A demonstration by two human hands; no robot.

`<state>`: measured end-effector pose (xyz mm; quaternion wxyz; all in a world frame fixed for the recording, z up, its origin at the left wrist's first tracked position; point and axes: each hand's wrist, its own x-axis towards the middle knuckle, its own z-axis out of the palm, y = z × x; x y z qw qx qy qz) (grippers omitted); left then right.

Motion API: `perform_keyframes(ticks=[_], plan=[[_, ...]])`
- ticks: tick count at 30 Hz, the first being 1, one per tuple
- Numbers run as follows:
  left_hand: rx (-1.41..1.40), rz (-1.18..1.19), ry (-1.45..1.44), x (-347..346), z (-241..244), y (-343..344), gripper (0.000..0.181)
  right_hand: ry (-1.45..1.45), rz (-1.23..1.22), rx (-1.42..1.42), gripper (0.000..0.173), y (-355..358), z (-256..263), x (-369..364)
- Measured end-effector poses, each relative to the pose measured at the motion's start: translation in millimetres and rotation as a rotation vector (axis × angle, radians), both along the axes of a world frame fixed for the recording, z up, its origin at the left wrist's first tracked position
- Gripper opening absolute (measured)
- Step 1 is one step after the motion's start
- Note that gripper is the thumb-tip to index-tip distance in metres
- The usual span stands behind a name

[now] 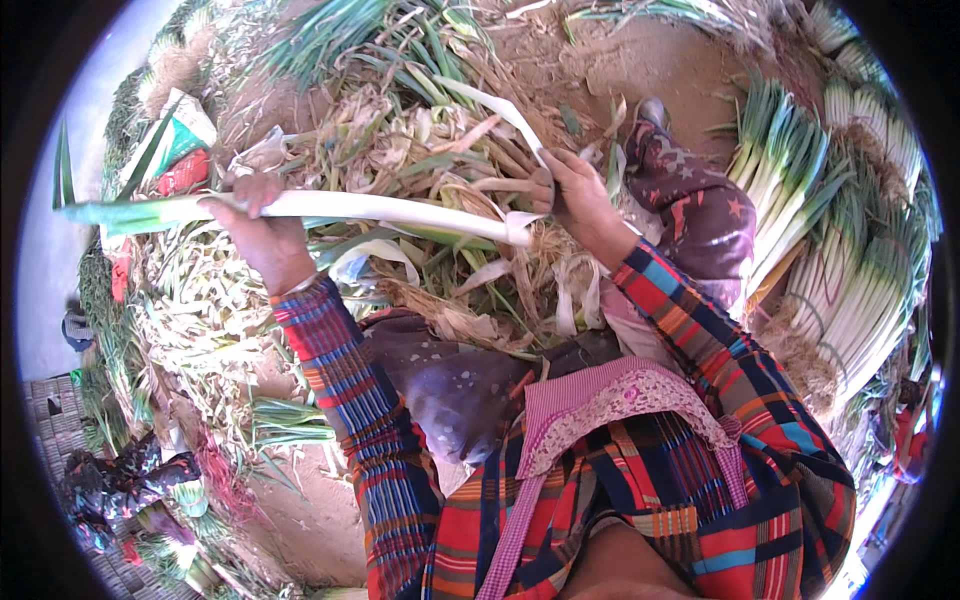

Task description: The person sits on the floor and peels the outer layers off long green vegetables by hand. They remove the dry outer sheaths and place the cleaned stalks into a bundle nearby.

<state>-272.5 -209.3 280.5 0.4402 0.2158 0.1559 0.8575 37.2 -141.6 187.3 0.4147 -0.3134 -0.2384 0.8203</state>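
Observation:
A long white-stemmed green onion (375,206) lies nearly level in front of me, its green tops at the left and its root end at the right. My left hand (262,236) is closed around the stalk where white turns to green. Just beyond the root end, my right hand (574,191) pinches a pale strip of outer leaf (499,105) that extends up and away. A small loose flap of skin (521,221) stands out near the stringy roots (553,246). Beneath both hands is a heap of peeled leaves and dry husks (442,161).
Bundled green onions (862,315) lie along the right, with a looser bunch (780,157) beside my leg. More green tops (330,37) lie at the far side. A white, green and red sack (184,146) is at left. Red netting (221,472) lies on bare soil near someone in dark patterned clothing (112,480).

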Motion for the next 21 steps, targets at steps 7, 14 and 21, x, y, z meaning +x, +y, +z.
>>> perform_keyframes(ticks=[7, 14, 21], plan=[[0.071, -0.308, -0.095, 6, -10, 30, 0.046, -1.377, 0.142, 0.942, 0.020, -29, -43, 158], [0.203, -0.594, 0.051, 174, 27, 94, 0.040, -1.258, -0.096, 1.331, 0.052, -72, 81, 152], [0.019, -0.779, 1.137, 352, 78, 140, 0.047, -1.548, -0.515, 0.818, 0.064, -67, 68, 228]])
